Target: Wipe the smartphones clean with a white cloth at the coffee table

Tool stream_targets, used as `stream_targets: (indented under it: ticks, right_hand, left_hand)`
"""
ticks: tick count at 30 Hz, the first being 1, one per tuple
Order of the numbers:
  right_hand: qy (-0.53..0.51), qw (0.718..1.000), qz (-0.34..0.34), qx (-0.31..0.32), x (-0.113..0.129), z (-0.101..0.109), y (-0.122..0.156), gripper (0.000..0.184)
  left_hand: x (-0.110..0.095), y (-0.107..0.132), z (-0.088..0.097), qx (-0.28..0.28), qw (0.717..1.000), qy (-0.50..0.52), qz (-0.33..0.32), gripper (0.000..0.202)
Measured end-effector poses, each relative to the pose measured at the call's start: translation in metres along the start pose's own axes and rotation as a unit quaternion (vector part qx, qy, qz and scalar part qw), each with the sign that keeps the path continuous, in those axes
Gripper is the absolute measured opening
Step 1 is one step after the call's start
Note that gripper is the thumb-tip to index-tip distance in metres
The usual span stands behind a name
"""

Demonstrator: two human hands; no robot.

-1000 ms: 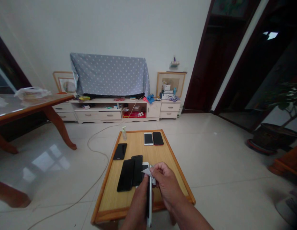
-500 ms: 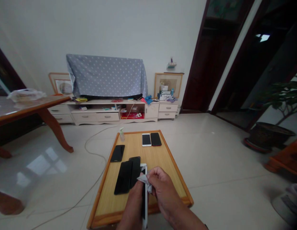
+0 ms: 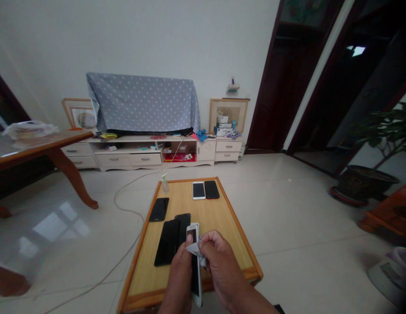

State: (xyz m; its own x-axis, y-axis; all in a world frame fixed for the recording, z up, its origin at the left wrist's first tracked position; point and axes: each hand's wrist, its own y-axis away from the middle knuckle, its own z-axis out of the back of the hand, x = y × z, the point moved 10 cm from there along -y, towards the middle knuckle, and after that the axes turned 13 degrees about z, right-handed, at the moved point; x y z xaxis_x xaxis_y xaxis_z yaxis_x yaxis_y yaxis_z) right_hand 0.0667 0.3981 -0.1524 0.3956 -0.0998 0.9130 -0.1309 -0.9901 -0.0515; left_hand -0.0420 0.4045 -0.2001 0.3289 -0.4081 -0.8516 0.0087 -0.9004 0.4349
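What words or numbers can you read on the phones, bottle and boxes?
Nothing here can be read.
White phone in the left hand: no text shows.
White cloth in the right hand: no text shows.
Pump bottle: label too small to read.
Stacked boxes: print too blurred to read.

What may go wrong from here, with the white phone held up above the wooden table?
The white phone stands upright in the left hand and might slip while the right hand rubs it with the white wipe. It could then drop onto the black phones nearby and scratch their screens.
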Motion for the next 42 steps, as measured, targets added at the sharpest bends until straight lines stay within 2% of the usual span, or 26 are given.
stream_targets:
  ticks: [4,6,8,12,14,16,19,22,26,29,31,33,38,40,42]
  right_hand:
    - [0.016,0.999,-0.034,0.035,-0.017,-0.009,0.014,0.019]
    - [0.024,0.998,-0.04,0.045,-0.022,-0.011,0.017,0.019]
    - [0.031,0.999,-0.022,0.033,-0.016,-0.008,0.012,0.017]
    - [0.009,1.0,0.013,-0.011,0.005,0.004,-0.005,0.015]
    - [0.0,1.0,0.018,-0.013,0.009,0.005,-0.006,0.015]
    - [0.008,1.0,0.008,0.004,0.003,0.001,-0.001,0.015]
    - [0.032,0.998,-0.033,0.053,-0.018,-0.011,0.017,0.018]
    - [0.046,0.994,-0.044,0.087,-0.029,-0.021,0.028,0.02]
    - [0.021,0.998,-0.023,0.062,-0.016,-0.017,0.013,0.019]
    - [0.011,1.0,0.017,0.005,0.002,-0.002,-0.008,0.022]
    - [0.005,0.999,0.029,-0.016,0.007,0.005,-0.014,0.025]
    - [0.007,1.0,0.028,-0.006,0.004,0.004,-0.011,0.026]
    - [0.024,0.994,-0.044,0.095,-0.023,-0.02,0.019,0.029]
    - [0.03,0.994,-0.043,0.097,-0.022,-0.02,0.02,0.029]
    - [0.037,0.997,-0.011,0.067,-0.012,-0.012,0.009,0.026]
  left_hand:
    - [0.007,-0.005,0.01,-0.012,0.998,0.022,0.058,0.053]
    - [0.008,-0.006,0.013,-0.015,0.997,0.027,0.066,0.055]
    - [0.003,-0.005,0.012,-0.014,0.999,0.011,0.041,0.054]
    - [-0.009,0.005,-0.004,0.007,0.998,-0.059,-0.033,0.043]
    - [-0.01,0.008,-0.009,0.018,0.997,-0.062,-0.042,0.04]
    - [-0.005,0.004,-0.004,0.013,1.0,-0.028,-0.007,0.044]
    - [0.007,-0.006,0.014,-0.023,0.996,0.028,0.079,0.056]
    - [0.01,-0.012,0.027,-0.05,0.992,0.054,0.107,0.061]
    - [0.013,-0.008,0.014,-0.019,0.993,0.06,0.1,0.056]
    - [0.004,0.002,-0.003,0.01,0.999,0.01,0.028,0.043]
    - [0.002,0.006,-0.009,0.023,1.0,-0.013,0.003,0.04]
    - [0.007,0.004,-0.008,0.028,0.999,0.002,0.023,0.043]
    - [0.026,-0.009,0.011,0.002,0.988,0.064,0.141,0.062]
    - [0.022,-0.01,0.012,0.003,0.989,0.064,0.136,0.062]
    - [0.01,-0.007,0.004,0.023,0.995,0.052,0.084,0.056]
